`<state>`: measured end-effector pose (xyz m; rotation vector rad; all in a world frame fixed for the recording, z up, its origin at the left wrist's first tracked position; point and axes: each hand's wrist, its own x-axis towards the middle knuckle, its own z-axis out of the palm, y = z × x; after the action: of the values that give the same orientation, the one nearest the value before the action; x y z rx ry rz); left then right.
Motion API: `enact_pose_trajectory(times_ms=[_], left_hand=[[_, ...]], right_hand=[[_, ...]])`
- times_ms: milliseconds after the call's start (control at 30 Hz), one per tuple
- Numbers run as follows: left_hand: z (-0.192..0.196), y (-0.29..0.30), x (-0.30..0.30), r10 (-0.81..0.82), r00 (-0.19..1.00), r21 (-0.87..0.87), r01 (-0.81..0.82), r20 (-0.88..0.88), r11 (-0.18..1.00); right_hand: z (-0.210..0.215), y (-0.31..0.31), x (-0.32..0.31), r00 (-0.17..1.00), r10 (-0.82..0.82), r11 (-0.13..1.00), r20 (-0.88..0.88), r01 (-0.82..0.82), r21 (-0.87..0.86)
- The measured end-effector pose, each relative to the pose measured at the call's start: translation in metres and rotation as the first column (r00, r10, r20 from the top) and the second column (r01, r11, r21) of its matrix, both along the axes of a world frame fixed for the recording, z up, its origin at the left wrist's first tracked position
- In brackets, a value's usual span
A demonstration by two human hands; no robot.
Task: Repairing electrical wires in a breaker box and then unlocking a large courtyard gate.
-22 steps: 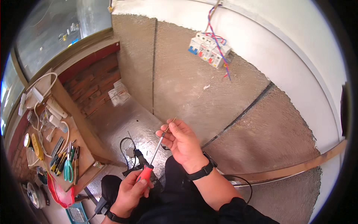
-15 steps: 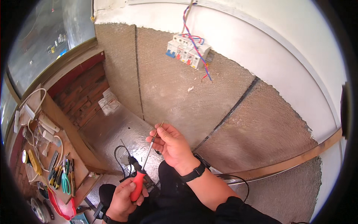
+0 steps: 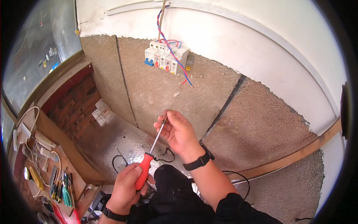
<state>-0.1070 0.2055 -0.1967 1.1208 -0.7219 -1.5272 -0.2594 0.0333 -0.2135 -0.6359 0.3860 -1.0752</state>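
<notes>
My left hand (image 3: 125, 186) is closed around the red handle of a screwdriver (image 3: 144, 170), whose metal shaft points up and away. At the tip, the thumb and fingers of my right hand (image 3: 181, 130) pinch a small, thin, screw-like piece (image 3: 166, 115). It is in line with the shaft and partly hidden by the fingers. Beyond my hands, a row of white circuit breakers (image 3: 161, 59) with blue and red levers is on the rough wall. A twisted red and blue wire pair (image 3: 175, 58) hangs down in front of them, its ends loose.
At the left, a wooden bench (image 3: 80, 162) holds pliers, teal-handled scissors (image 3: 66, 196), cutters and white cables. A wooden strip (image 3: 283, 158) crosses at the right. Silver foil-like sheeting (image 3: 108, 140) covers the surface below the wall, with a black cable (image 3: 119, 160) on it.
The view has shifted, so the breakers appear lower and farther left. Both hands have risen with the screwdriver, a little to the right. The grips are the same.
</notes>
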Motion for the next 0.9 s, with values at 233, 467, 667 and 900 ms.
enact_pose_trajectory(times_ms=[233,467,667,900], left_hand=[[0.027,-0.047,-0.023,0.011,0.999,-0.044,-0.009,0.041,0.999],[0.046,-0.073,-0.027,0.037,0.996,-0.081,-0.030,0.084,0.996],[0.051,-0.086,-0.031,0.045,0.992,-0.126,-0.030,0.120,0.992],[0.058,-0.096,-0.034,0.046,0.989,-0.114,-0.030,0.142,0.993]], right_hand=[[0.029,-0.040,-0.012,0.990,-0.138,0.990,-0.007,0.138,-0.033],[0.043,-0.065,-0.011,0.994,-0.107,0.989,0.020,0.108,-0.101],[0.049,-0.079,-0.011,0.989,-0.140,0.984,0.038,0.144,-0.106],[0.049,-0.090,-0.008,0.985,-0.160,0.985,0.069,0.163,-0.047]])
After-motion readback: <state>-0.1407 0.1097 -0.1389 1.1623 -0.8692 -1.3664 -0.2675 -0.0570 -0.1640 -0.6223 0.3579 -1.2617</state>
